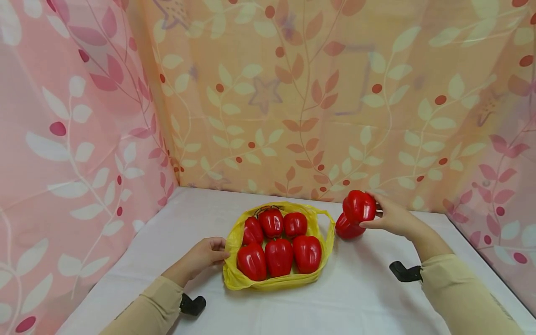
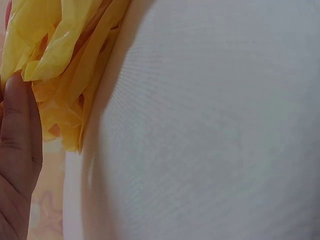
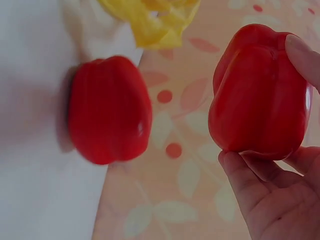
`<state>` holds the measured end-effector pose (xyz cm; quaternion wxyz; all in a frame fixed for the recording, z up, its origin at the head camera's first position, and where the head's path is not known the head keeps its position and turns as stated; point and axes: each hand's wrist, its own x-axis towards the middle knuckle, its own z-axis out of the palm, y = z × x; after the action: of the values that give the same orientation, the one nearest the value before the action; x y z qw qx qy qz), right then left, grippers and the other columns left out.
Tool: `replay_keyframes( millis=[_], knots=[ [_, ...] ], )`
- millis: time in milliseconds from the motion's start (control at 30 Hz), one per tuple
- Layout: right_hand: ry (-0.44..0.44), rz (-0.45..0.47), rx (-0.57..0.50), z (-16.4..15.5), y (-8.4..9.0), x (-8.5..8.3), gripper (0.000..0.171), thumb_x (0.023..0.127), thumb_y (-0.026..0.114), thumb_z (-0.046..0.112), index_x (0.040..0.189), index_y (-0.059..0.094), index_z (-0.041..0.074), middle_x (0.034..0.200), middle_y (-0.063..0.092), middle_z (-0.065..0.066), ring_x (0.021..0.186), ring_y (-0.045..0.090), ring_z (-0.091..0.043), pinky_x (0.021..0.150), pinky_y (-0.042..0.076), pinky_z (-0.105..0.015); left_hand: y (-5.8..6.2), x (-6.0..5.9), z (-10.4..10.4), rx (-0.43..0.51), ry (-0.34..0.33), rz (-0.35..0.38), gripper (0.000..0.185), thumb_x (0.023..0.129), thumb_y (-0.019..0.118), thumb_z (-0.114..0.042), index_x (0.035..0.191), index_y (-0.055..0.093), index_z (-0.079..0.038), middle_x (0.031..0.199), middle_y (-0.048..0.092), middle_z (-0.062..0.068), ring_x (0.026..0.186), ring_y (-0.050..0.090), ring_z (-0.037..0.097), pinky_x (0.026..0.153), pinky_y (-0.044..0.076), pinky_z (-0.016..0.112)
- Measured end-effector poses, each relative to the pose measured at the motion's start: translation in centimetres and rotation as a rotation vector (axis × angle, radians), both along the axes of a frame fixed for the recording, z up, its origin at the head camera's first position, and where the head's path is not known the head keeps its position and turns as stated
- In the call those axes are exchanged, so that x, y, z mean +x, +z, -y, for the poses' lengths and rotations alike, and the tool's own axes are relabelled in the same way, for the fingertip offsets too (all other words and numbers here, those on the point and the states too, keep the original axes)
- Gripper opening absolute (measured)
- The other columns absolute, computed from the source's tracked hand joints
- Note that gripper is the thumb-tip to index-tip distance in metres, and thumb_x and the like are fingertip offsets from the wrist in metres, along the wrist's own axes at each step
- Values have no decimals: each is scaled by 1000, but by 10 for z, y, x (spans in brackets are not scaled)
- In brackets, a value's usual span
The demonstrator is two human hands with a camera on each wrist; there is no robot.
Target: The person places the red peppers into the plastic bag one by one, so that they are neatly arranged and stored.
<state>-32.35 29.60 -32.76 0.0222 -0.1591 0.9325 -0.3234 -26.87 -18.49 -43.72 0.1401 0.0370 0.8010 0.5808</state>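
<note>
My right hand (image 1: 391, 216) holds a red bell pepper (image 1: 359, 206) in the air, thumb on one side and fingers on the other. In the right wrist view this held pepper (image 3: 262, 95) is clear of the table, apart from a second red bell pepper (image 3: 110, 110) that lies on the cloth. At its left rim, a yellow plastic bag (image 1: 274, 283) is pinched by my left hand (image 1: 205, 256). Several red bell peppers (image 1: 279, 257) sit inside the wide-mouthed bag. Crumpled yellow plastic (image 2: 65, 75) meets the left fingertips in the left wrist view.
A white cloth (image 1: 192, 209) covers the table. Behind it hangs an orange leaf-patterned curtain (image 1: 259, 116), with pink curtain (image 1: 83, 186) along the left side and more at the right. One bag handle loop (image 1: 331, 223) reaches toward the pepper lying on the table.
</note>
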Motion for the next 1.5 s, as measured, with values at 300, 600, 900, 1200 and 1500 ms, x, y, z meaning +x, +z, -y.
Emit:
replay_keyframes(
  millis=[300,600,900,1200,1500],
  knots=[
    [51,66,-1,42,15,-5,108,63,81,39,144,16,10,134,37,-22,119,38,-44,75,51,-45,-1,0,1,10,-8,-4,24,83,66,-18,99,60,-2,83,58,7,74,55,19,72,51,31],
    [145,53,42,88,25,-6,104,64,80,40,145,20,15,132,43,-16,117,45,-38,82,49,-45,-1,0,1,10,-11,-5,24,83,66,-18,99,59,-2,83,58,7,74,54,19,71,51,31],
    [250,52,53,133,28,-3,98,66,81,36,143,24,14,128,47,-7,116,46,-27,87,47,-41,0,1,1,0,-7,-6,23,83,66,-18,99,59,-3,82,58,7,74,54,19,71,50,31],
    [307,80,86,166,20,-6,92,65,81,35,140,29,21,126,47,1,114,46,-20,84,49,-37,1,1,1,4,-12,-6,22,83,66,-17,98,59,-2,82,57,7,73,53,20,70,50,31],
    [367,41,183,197,11,-6,92,65,80,38,141,30,21,125,47,5,113,44,-16,84,48,-35,-1,0,2,17,-21,-5,22,83,66,-17,97,59,-2,81,57,7,73,54,20,70,50,31]
  ],
)
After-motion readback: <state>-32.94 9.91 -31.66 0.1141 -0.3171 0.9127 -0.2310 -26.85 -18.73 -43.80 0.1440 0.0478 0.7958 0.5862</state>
